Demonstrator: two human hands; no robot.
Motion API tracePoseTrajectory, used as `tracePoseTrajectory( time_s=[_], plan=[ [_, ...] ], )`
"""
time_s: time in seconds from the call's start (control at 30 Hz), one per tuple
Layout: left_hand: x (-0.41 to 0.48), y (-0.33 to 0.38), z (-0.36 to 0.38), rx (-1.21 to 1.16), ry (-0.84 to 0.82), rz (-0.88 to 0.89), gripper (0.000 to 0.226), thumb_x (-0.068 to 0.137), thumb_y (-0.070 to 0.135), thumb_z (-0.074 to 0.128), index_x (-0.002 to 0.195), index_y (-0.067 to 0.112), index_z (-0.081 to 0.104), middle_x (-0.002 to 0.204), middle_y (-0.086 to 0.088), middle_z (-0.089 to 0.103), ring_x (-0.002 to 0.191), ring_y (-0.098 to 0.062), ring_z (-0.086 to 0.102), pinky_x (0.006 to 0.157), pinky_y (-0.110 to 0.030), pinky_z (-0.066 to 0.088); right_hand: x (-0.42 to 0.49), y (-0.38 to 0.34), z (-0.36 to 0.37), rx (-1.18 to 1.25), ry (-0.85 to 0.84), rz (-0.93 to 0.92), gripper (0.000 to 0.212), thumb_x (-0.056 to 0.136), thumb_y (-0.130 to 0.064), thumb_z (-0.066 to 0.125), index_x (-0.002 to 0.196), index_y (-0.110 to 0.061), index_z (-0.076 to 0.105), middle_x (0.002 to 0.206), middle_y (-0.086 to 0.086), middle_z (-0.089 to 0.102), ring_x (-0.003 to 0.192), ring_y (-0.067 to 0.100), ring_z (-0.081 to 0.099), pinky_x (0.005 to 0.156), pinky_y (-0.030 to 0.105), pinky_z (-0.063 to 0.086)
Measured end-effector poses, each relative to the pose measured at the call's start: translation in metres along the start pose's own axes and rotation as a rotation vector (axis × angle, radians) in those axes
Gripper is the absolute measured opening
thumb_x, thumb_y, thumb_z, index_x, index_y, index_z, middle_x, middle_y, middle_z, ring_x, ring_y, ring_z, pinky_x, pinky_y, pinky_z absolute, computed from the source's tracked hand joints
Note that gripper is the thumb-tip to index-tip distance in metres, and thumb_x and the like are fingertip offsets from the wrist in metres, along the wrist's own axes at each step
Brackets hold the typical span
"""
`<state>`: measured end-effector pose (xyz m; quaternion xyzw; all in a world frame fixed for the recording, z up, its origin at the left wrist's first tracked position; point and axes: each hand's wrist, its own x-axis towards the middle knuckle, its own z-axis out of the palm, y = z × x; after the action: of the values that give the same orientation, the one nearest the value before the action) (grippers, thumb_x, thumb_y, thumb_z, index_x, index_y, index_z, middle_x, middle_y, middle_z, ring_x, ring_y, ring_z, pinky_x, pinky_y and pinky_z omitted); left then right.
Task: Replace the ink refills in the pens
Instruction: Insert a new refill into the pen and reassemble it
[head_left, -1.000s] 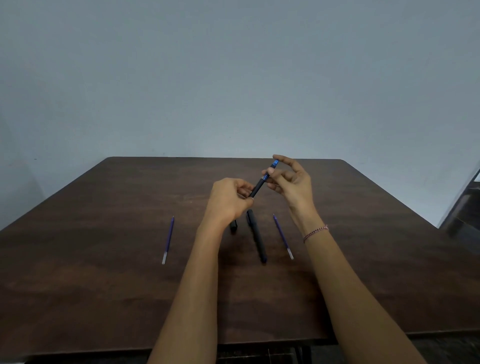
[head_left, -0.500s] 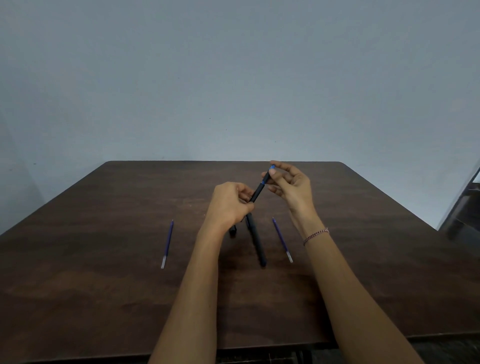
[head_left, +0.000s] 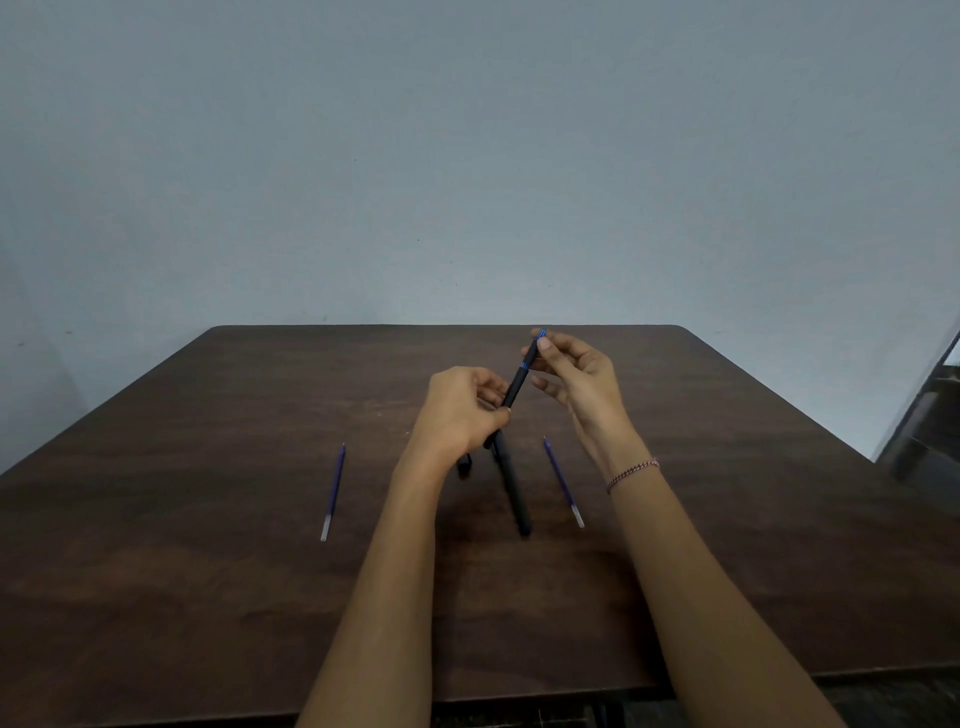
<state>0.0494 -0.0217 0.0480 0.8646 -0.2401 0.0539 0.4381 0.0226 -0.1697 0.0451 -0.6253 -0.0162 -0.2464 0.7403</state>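
Note:
My left hand (head_left: 460, 410) grips the lower end of a black pen (head_left: 518, 383) held tilted above the table. My right hand (head_left: 576, 379) pinches the pen's blue upper end with thumb and forefinger; its other fingers are spread loosely. A second black pen (head_left: 511, 483) lies on the table below the hands. One blue refill (head_left: 333, 491) lies to the left, another blue refill (head_left: 562, 480) to the right of that pen. A small black part (head_left: 464, 464) lies partly hidden under my left wrist.
The dark wooden table (head_left: 208, 571) stretches from the near edge to the grey wall. A dark piece of furniture (head_left: 924, 415) stands past the table's right edge.
The held pen has tilted a little more upright and my right hand's fingers have opened out, leaving only thumb and forefinger on the blue end. The things on the table have not moved.

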Motion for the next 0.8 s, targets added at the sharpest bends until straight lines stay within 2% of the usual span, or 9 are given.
tracePoseTrajectory(
  time_s=[0.13, 0.3, 0.53, 0.7, 0.8],
  plan=[
    [0.0003, -0.0001, 0.0002, -0.008, -0.008, 0.000, 0.029, 0.075, 0.008, 0.075, 0.103, 0.014, 0.069, 0.075, 0.015, 0.059, 0.066, 0.003, 0.057, 0.053, -0.004, 0.043, 0.0012, 0.0009, 0.0002, 0.018, 0.006, 0.042, 0.009, 0.090, -0.025, 0.062, 0.092, -0.016, 0.065, 0.087, -0.002, 0.071, 0.082, 0.008, 0.068, 0.070, 0.024, 0.055],
    [0.0015, -0.0003, 0.0014, -0.011, -0.008, -0.011, 0.028, 0.076, 0.009, 0.075, 0.102, 0.015, 0.068, 0.076, 0.016, 0.058, 0.069, 0.002, 0.058, 0.059, -0.007, 0.042, 0.0016, 0.0013, -0.0011, 0.060, -0.102, 0.081, 0.021, 0.097, -0.026, 0.048, 0.101, -0.022, 0.069, 0.096, -0.005, 0.072, 0.091, 0.008, 0.063, 0.075, 0.025, 0.052],
    [0.0020, -0.0018, 0.0012, -0.006, -0.008, 0.013, 0.029, 0.075, 0.010, 0.076, 0.103, 0.015, 0.069, 0.077, 0.014, 0.060, 0.069, 0.002, 0.058, 0.059, -0.007, 0.044, 0.0013, 0.0013, -0.0022, 0.084, -0.059, 0.082, 0.009, 0.088, -0.026, 0.063, 0.089, -0.021, 0.070, 0.084, -0.007, 0.073, 0.084, 0.007, 0.066, 0.066, 0.020, 0.053],
    [0.0017, -0.0019, 0.0014, -0.007, -0.012, 0.014, 0.028, 0.076, 0.011, 0.075, 0.103, 0.017, 0.068, 0.080, 0.013, 0.060, 0.070, 0.003, 0.058, 0.058, -0.007, 0.043, 0.0019, 0.0019, -0.0032, 0.069, -0.098, 0.111, 0.024, 0.097, -0.030, 0.048, 0.100, -0.022, 0.071, 0.097, -0.004, 0.074, 0.091, 0.007, 0.065, 0.071, 0.023, 0.052],
    [0.0012, -0.0020, 0.0007, -0.007, -0.003, 0.013, 0.027, 0.076, 0.012, 0.075, 0.102, 0.017, 0.069, 0.078, 0.015, 0.059, 0.069, 0.003, 0.058, 0.057, -0.006, 0.041, 0.0010, 0.0020, -0.0031, 0.048, -0.113, 0.106, 0.021, 0.096, -0.026, 0.051, 0.099, -0.024, 0.071, 0.098, -0.005, 0.074, 0.094, 0.006, 0.065, 0.074, 0.023, 0.051]
  ],
)
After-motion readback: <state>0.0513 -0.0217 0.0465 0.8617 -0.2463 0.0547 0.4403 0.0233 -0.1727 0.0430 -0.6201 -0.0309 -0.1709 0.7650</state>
